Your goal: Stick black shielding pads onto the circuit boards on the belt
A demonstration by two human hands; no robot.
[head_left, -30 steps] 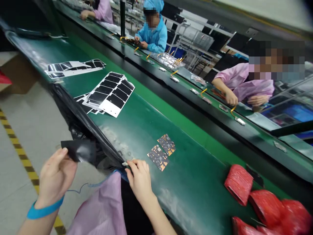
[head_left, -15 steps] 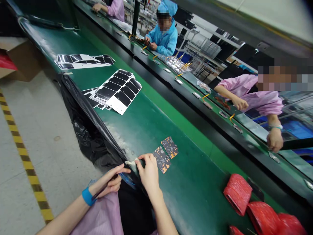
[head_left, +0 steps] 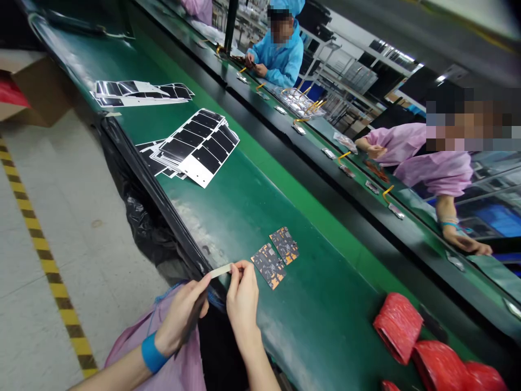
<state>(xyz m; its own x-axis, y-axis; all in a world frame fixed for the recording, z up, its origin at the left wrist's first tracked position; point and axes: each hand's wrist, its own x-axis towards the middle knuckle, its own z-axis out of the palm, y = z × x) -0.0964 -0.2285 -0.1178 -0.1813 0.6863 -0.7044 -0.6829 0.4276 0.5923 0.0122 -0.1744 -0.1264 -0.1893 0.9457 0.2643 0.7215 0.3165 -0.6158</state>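
Observation:
My left hand (head_left: 181,315) and my right hand (head_left: 243,296) meet at the near edge of the green table (head_left: 228,201). Together they pinch a small pale strip (head_left: 220,270) by its two ends. A thin dark piece (head_left: 191,323) also lies against my left palm. Two small dark circuit pieces with orange marks (head_left: 275,257) lie on the table just right of my right hand. A blue band is on my left wrist.
Stacks of white sheets with black rectangles (head_left: 195,146) lie farther up the table, another stack (head_left: 138,92) beyond. Red wrapped packs (head_left: 399,326) sit at the lower right. A black bag (head_left: 150,228) hangs off the table edge. People in pink and blue coats work across the belt.
My left hand came in from the left with the dark piece and joined the right hand. The pale strip is now lifted and held between both hands.

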